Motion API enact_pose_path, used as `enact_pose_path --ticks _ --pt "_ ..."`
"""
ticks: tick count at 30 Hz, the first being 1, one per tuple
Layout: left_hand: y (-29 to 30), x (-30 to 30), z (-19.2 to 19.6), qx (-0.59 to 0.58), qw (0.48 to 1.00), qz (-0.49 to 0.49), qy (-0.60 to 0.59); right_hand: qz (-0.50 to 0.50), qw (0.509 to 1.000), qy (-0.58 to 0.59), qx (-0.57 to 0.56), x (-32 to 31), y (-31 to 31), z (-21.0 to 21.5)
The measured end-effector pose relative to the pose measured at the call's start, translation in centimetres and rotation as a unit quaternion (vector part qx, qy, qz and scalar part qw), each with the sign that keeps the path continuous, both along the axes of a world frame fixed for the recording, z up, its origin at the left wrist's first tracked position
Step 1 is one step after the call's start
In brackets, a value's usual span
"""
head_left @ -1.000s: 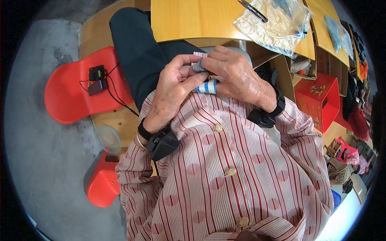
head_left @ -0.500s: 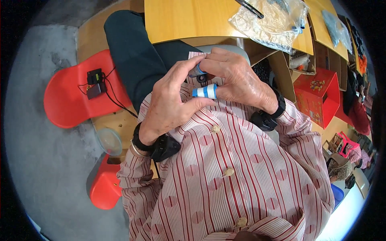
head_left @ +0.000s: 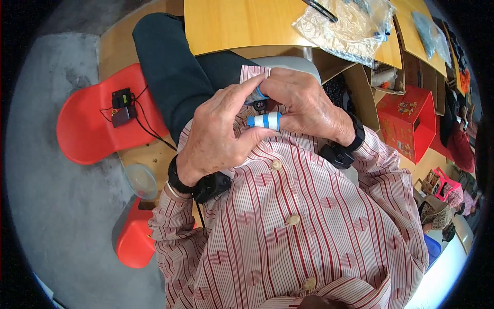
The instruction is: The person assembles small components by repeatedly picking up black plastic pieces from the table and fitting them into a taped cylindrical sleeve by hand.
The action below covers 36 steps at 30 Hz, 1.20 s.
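Observation:
My left hand (head_left: 213, 131) and my right hand (head_left: 309, 105) meet in front of my striped shirt (head_left: 288, 185), fingers curled toward each other. Between them shows a small black round part (head_left: 259, 105), mostly hidden by the fingers; its exact kind does not show. Blue and white tape (head_left: 265, 121) wraps my right thumb, and a grey and blue wrap (head_left: 255, 96) covers another fingertip. The left thumb and index finger reach to the right hand's fingers, pinching around the part. Each wrist wears a black strap with a dark box.
A yellow table (head_left: 242, 26) stands ahead, with a clear plastic bag (head_left: 345, 33) and a black pen-like tool (head_left: 321, 10). At left, a red chair (head_left: 98, 118) carries a small black device (head_left: 122, 105) with cables. Boxes and a red carton (head_left: 404, 123) are at right.
Both hands keep their place with only slight finger shifts. The right thumb and fingers have turned a little around the small black part.

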<state>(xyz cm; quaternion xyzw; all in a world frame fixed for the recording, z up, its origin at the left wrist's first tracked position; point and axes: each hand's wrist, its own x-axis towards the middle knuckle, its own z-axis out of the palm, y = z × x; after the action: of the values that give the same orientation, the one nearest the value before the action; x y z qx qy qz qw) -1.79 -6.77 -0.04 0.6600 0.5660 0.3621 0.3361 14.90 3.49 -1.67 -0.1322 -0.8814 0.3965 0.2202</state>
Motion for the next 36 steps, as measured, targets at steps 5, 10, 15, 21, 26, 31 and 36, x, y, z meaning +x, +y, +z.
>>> enact_pose_path --ticks 5,10,15,21,26,31,36 --pt "0.1 0.1 -0.2 0.056 0.998 -0.029 0.008 0.016 0.999 -0.006 0.037 0.2 0.4 0.6" --pt "0.0 0.4 0.0 0.047 0.997 -0.033 0.043 0.030 0.998 -0.003 0.049 0.3 0.4 0.7" --pt "-0.2 0.5 -0.1 0.043 0.997 -0.030 0.048 0.017 0.998 -0.005 0.060 0.2 0.0 1.0" --pt "0.0 0.4 -0.6 0.058 0.997 -0.030 0.028 0.013 0.999 -0.022 0.043 0.3 0.0 1.0" --pt "0.2 0.3 0.3 0.072 0.996 -0.033 0.038 0.006 0.999 -0.005 0.049 0.3 0.0 1.2" --pt "0.1 0.2 0.1 0.089 0.995 -0.030 0.046 0.008 0.997 -0.004 0.071 0.0 0.0 1.3" --pt "0.2 0.1 0.3 0.089 0.995 -0.032 0.041 0.014 0.998 -0.013 0.055 0.0 -0.1 1.4"
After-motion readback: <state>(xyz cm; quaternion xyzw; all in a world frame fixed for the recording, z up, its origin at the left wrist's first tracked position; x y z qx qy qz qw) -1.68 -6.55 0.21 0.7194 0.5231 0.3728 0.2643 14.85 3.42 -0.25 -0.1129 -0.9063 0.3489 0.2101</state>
